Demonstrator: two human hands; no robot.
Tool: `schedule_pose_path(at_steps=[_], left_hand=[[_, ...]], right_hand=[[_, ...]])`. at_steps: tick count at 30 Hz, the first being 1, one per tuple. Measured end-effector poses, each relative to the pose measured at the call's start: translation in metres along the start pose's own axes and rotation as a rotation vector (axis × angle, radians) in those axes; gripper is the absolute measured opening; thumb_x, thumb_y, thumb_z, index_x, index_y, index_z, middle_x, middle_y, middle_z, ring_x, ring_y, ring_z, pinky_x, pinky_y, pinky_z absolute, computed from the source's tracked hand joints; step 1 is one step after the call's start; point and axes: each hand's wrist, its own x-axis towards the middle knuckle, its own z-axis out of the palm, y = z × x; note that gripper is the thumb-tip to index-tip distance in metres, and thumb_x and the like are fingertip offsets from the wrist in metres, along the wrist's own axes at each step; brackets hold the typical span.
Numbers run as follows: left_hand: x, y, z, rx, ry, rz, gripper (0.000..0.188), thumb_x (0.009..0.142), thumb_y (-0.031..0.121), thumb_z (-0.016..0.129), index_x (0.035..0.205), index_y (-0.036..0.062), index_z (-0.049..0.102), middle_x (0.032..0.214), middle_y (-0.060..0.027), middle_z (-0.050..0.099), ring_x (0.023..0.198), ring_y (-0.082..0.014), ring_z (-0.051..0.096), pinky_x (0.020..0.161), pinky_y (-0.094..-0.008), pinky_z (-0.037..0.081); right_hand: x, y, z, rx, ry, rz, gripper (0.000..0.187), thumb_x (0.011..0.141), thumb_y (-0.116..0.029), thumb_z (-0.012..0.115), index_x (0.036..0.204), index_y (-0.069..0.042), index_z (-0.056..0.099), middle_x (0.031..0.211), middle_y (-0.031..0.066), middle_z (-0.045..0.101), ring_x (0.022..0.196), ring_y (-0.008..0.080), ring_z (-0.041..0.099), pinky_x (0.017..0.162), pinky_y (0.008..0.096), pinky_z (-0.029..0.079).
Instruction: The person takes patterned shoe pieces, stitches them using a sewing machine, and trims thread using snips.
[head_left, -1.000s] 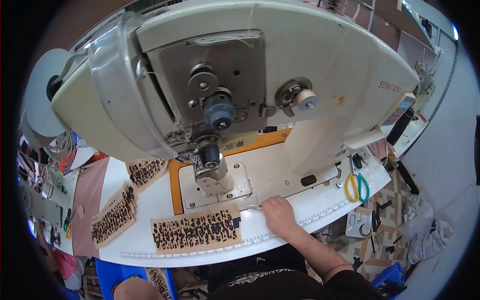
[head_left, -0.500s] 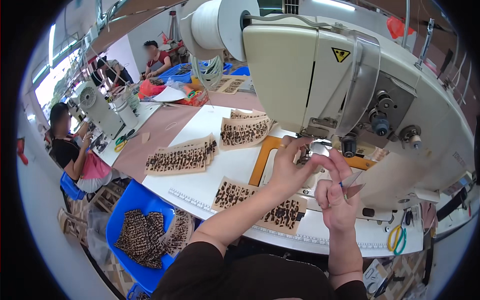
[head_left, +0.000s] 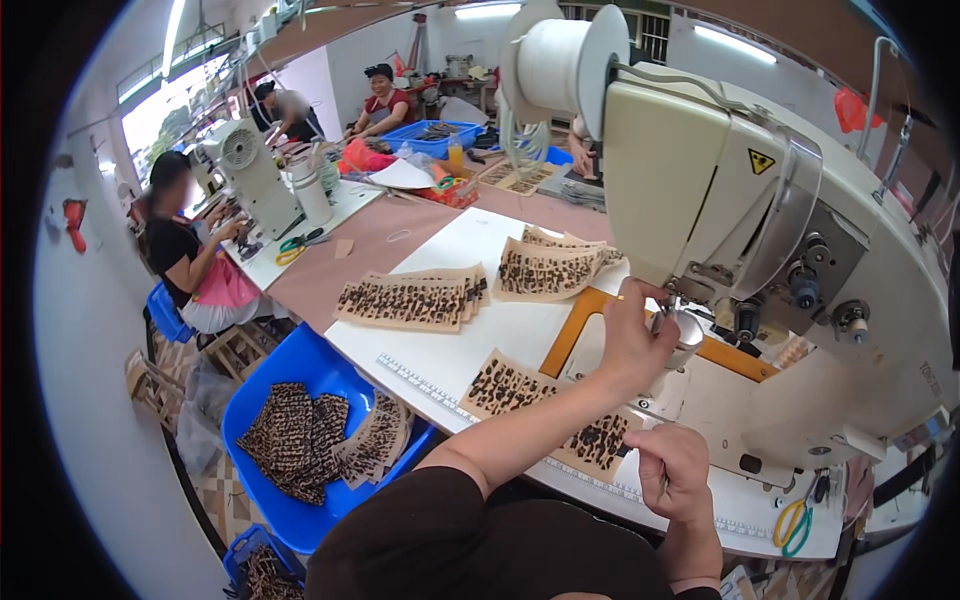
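Two hands busy: left hand (head_left: 633, 345) pinching at needle of cream industrial sewing machine (head_left: 760, 230), right hand (head_left: 672, 470) fisted, contents untellable; leopard-print fabric piece (head_left: 520, 392) beneath; finger-prick risk if pedal pressed

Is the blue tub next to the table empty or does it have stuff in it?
It has stuff in it. The blue tub holds a heap of leopard-print pieces, with some bare blue bottom showing.
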Motion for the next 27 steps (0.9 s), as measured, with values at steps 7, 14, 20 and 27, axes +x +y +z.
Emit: schedule_pose_path(at_steps=[7,14,20,27], left_hand=[[-0.005,0.006,-0.005,0.042,0.041,0.043,0.045,0.065,0.006,0.058,0.107,0.0041,0.043,0.101,-0.0112,0.048,0.093,-0.0273,0.046,0.08,-0.0382,0.028],[0.008,-0.005,-0.013,0.175,-0.071,0.092,0.046,0.067,0.004,0.057,0.111,0.0046,0.043,0.104,-0.013,0.047,0.1,-0.0291,0.044,0.085,-0.0414,0.028],[-0.006,-0.012,-0.04,0.065,0.0,0.346,0.03,0.071,0.003,0.058,0.099,0.0043,0.051,0.103,-0.0132,0.051,0.097,-0.0293,0.05,0.084,-0.0451,0.035],[-0.019,0.056,-0.066,0.02,-0.356,1.189,0.011,0.074,0.004,0.057,0.084,0.0067,0.056,0.1,-0.0113,0.056,0.107,-0.0286,0.051,0.088,-0.0449,0.04]], right_hand=[[-0.01,0.002,0.012,0.011,0.055,0.062,0.03,0.064,0.009,0.052,0.089,-0.006,0.058,0.052,0.0026,0.045,0.043,0.0183,0.045,0.044,0.0291,0.035],[-0.018,0.007,0.019,-0.035,0.094,0.038,0.03,0.062,0.009,0.053,0.088,-0.005,0.058,0.05,0.0021,0.043,0.043,0.0181,0.044,0.042,0.0283,0.034],[-0.038,0.014,0.029,-0.068,-0.077,0.12,0.033,0.054,0.002,0.056,0.086,-0.007,0.059,0.052,0.0012,0.048,0.045,0.019,0.048,0.044,0.0305,0.037],[-0.065,-0.002,-0.009,0.132,-0.196,0.383,0.023,0.063,0.011,0.051,0.073,-0.007,0.062,0.056,0.0063,0.053,0.048,0.021,0.049,0.046,0.0297,0.037]])
